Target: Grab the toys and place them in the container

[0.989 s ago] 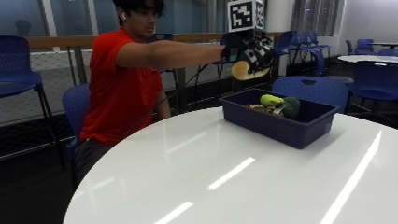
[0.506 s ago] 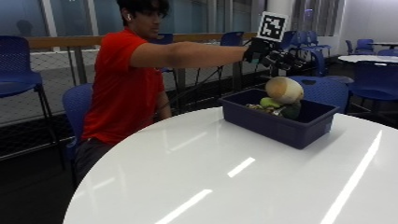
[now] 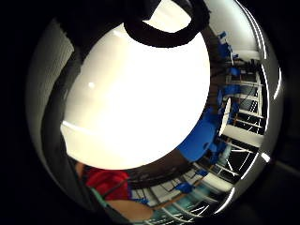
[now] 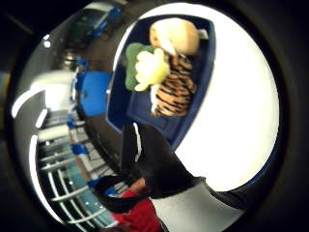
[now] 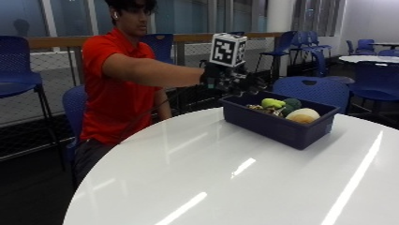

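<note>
While the gloved right hand hovers open-fingered, the blue container holds toys — tiger, ball.

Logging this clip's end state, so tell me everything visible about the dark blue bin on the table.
The dark blue rectangular plastic bin sits upright on the round glossy white table, near its far edge. It is open-topped with a rim and solid walls. Inside lie a tan rounded plush toy, a yellow-green soft toy, a dark green toy and a tiger-striped plush. The black-gloved right hand hovers beside its far end, not touching.
</note>
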The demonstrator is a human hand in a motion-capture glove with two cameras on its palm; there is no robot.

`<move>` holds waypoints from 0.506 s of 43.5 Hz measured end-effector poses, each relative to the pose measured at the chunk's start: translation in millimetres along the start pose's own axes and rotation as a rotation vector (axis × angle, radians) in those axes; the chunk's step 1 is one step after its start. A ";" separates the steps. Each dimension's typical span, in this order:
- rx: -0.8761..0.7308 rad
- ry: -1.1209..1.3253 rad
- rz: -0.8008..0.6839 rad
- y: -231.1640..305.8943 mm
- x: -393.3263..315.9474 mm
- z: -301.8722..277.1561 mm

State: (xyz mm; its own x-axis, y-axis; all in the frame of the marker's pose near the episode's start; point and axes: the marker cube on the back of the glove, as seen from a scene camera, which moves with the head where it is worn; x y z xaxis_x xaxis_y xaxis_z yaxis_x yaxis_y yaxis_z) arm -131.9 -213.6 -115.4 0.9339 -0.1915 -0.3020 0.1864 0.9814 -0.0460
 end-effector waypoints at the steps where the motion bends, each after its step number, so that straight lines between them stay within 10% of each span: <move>1: -0.006 -0.022 0.009 5.3 4.1 4.9; 22: -0.084 -0.152 0.127 89.7 84.9 97.4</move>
State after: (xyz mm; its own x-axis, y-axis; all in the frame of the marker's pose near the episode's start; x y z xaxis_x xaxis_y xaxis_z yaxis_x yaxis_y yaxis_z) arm -6.1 -143.2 -52.4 0.9846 -0.0602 -0.1640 0.0445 0.9942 -0.0978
